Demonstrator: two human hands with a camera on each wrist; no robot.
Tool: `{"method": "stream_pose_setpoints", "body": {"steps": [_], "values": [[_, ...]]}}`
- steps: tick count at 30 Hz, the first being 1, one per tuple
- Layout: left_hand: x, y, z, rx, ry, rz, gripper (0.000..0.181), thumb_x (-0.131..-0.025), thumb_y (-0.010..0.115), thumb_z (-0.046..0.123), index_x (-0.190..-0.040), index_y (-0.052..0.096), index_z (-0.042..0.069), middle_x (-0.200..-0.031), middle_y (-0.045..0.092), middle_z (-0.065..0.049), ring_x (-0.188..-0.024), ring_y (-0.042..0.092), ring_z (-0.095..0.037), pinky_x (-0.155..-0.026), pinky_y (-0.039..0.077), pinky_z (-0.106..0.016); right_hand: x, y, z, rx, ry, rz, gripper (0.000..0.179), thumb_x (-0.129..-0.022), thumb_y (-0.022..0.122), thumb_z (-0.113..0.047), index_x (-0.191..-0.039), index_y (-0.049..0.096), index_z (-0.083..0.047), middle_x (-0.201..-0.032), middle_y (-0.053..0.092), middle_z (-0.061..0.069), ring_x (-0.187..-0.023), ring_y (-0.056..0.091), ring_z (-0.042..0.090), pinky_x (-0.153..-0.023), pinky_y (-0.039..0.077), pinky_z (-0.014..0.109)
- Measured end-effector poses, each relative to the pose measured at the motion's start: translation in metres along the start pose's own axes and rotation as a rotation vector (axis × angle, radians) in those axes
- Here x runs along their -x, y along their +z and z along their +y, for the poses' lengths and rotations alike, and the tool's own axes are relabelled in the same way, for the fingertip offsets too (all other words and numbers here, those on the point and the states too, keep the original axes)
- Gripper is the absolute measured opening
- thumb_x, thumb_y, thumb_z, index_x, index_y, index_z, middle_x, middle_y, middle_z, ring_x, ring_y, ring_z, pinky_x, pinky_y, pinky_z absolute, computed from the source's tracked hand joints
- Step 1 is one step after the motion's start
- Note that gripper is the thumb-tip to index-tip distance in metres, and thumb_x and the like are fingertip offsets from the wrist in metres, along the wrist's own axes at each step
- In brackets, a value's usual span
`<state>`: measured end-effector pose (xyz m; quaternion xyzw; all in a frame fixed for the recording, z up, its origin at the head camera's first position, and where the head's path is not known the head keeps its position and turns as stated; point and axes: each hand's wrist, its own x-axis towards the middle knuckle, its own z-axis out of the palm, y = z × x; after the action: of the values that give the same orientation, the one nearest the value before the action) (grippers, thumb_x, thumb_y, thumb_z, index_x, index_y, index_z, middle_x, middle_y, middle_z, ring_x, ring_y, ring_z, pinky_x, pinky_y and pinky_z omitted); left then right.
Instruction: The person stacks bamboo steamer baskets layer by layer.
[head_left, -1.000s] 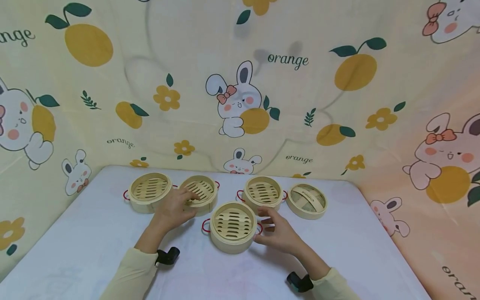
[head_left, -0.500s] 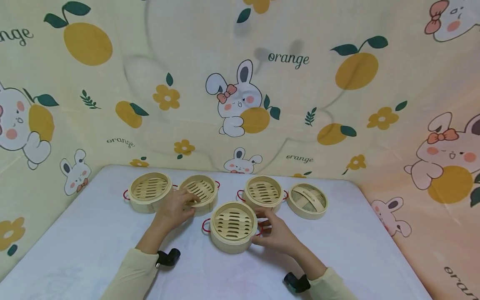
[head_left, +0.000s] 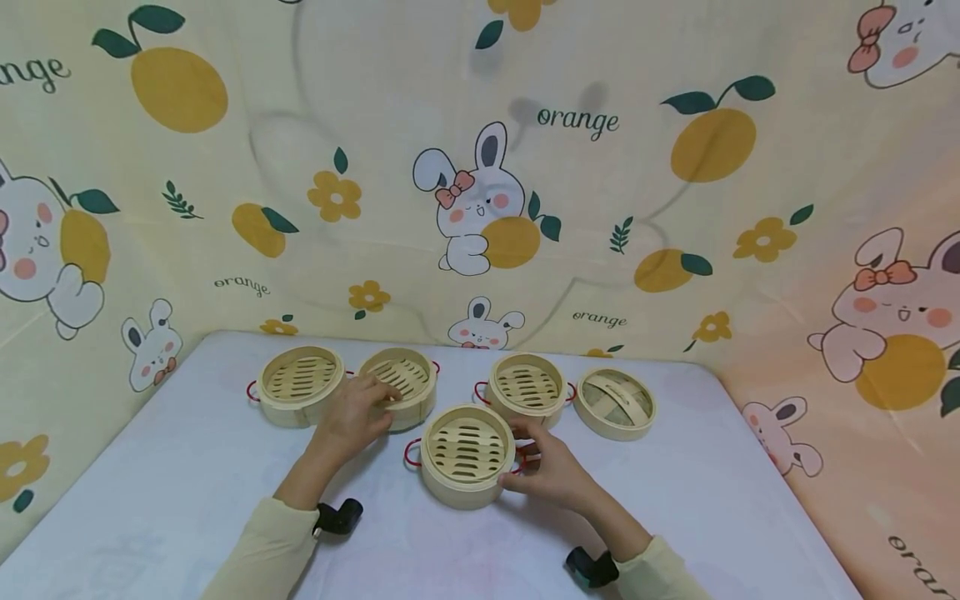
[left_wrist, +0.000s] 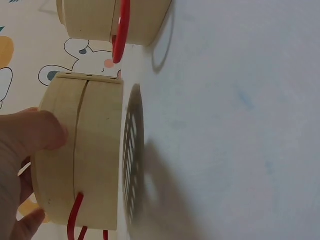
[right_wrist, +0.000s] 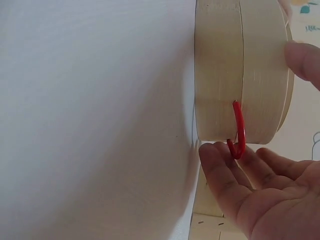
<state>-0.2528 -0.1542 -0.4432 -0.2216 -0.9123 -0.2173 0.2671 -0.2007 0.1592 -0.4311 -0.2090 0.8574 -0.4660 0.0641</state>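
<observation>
Several round bamboo steamer baskets with slotted bases and red side handles stand on the white-covered table. My left hand (head_left: 358,417) grips the near rim of the second basket from the left (head_left: 408,408), fingers over its top and thumb on the outer wall. In the left wrist view the thumb (left_wrist: 42,131) lies on the pale wall, and a slotted round shape shows beside the basket's base. My right hand (head_left: 553,468) holds the right side of the front basket (head_left: 461,492). Its thumb is on the rim, and the other fingers (right_wrist: 220,172) sit by the red handle (right_wrist: 240,130).
A further basket (head_left: 277,410) stands at the far left, and another (head_left: 525,387) behind the front one. A woven bamboo lid (head_left: 622,429) lies at the back right. Behind the table (head_left: 450,558) hangs a cloth (head_left: 375,83) printed with rabbits and oranges.
My right hand has moved slightly left, closing in on the front basket's side, its thumb reaching the rim. The left hand and the baskets stay where they were.
</observation>
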Motion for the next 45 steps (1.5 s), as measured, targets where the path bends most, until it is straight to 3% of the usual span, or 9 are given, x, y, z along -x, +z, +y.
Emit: {"method": "stream_pose_setpoints", "body": {"steps": [5,13,39,45], "values": [[-0.001,-0.007,0.006,0.025,-0.034,0.014,0.026,-0.063,0.07,0.011,-0.085,0.062,0.022,-0.083,0.055,0.007,-0.08,0.05,-0.013,-0.073,0.04,-0.031,-0.003,0.0,0.008,-0.001,0.021,-0.016,0.071,-0.065,0.076,-0.027,-0.126,0.04,-0.015,-0.116,0.051,0.009,-0.094,0.054,0.023,-0.076,0.049,0.034],[-0.005,-0.016,0.014,0.06,0.029,0.079,0.027,-0.063,0.07,0.009,-0.086,0.063,0.02,-0.081,0.053,0.008,-0.078,0.048,-0.01,-0.07,0.039,-0.028,-0.004,-0.001,0.014,-0.004,0.036,-0.019,0.074,-0.064,0.076,-0.033,-0.127,0.039,-0.018,-0.114,0.051,0.006,-0.092,0.054,0.02,-0.075,0.049,0.033],[-0.005,-0.04,0.061,0.075,0.051,0.092,0.023,-0.066,0.068,0.012,-0.086,0.065,0.024,-0.081,0.052,0.013,-0.08,0.046,-0.008,-0.069,0.036,-0.028,-0.002,-0.002,0.012,-0.001,-0.004,-0.044,0.073,-0.066,0.075,-0.028,-0.128,0.037,-0.017,-0.115,0.051,0.008,-0.093,0.054,0.021,-0.073,0.05,0.036],[-0.001,-0.042,0.069,0.124,0.104,0.094,0.022,-0.066,0.067,0.011,-0.085,0.066,0.021,-0.081,0.053,0.011,-0.08,0.046,-0.01,-0.077,0.041,-0.031,-0.004,-0.002,0.013,0.007,-0.006,-0.044,0.072,-0.067,0.074,-0.03,-0.128,0.037,-0.018,-0.114,0.051,0.009,-0.092,0.054,0.021,-0.073,0.05,0.035]]}}
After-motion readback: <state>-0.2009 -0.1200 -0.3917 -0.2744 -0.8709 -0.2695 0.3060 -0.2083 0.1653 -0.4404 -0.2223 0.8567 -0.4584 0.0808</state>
